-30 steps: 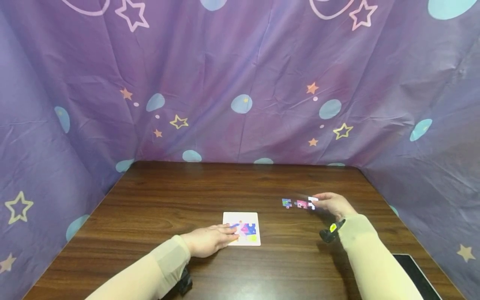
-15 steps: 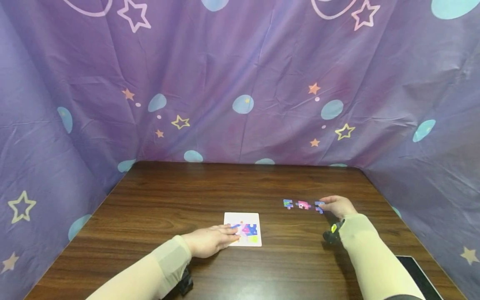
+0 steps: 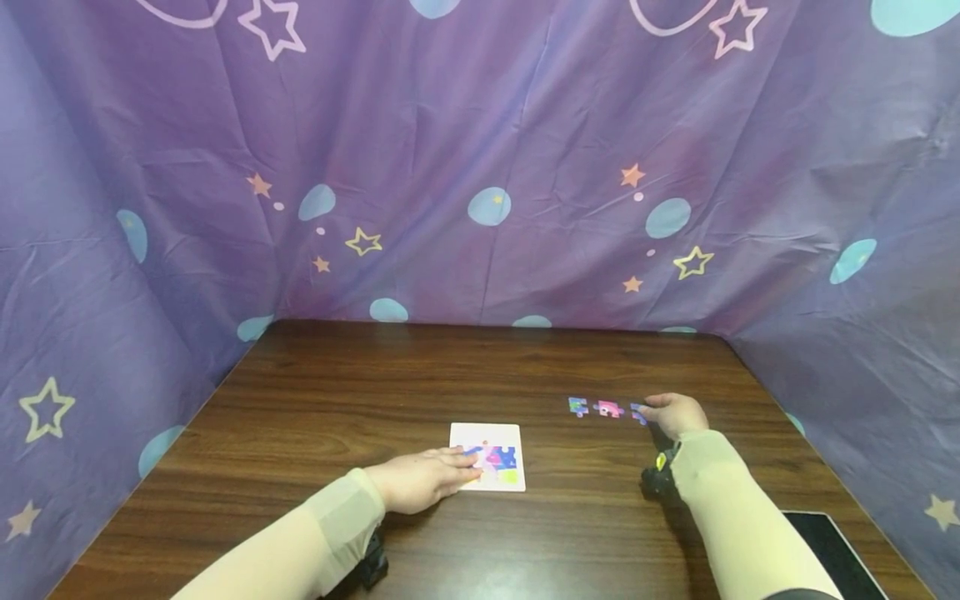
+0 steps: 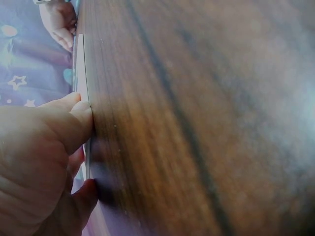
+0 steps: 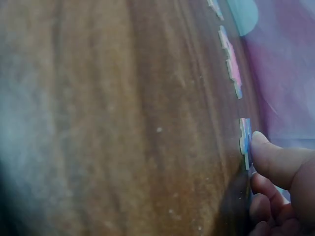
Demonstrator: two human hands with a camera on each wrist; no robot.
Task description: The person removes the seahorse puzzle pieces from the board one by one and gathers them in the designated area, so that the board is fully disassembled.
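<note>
My left hand (image 3: 422, 481) rests on the left part of a white square puzzle board (image 3: 487, 432), fingers extended across it. In the left wrist view, the thumb (image 4: 78, 125) touches the board's near edge. Blue, pink and yellow pieces show in the board beside the fingertips; the hand hides the rest. Farther right, my right hand (image 3: 677, 415) holds a blue jigsaw piece (image 3: 638, 413) by its right side, low at the tabletop. The right wrist view shows the thumb against this piece (image 5: 245, 140), the other fingers curled below.
A pink jigsaw piece (image 3: 609, 409) and a blue-green one (image 3: 577, 406) lie in a row left of the held piece. At the table's right edge lies a dark flat object with a pale rim (image 3: 832, 550). Purple patterned cloth (image 3: 480, 167) surrounds the wooden table (image 3: 360, 375).
The right hand has brought the blue piece slightly right, away from the pink one, and turned it from tilted to flatter. The left hand has stayed on the board.
</note>
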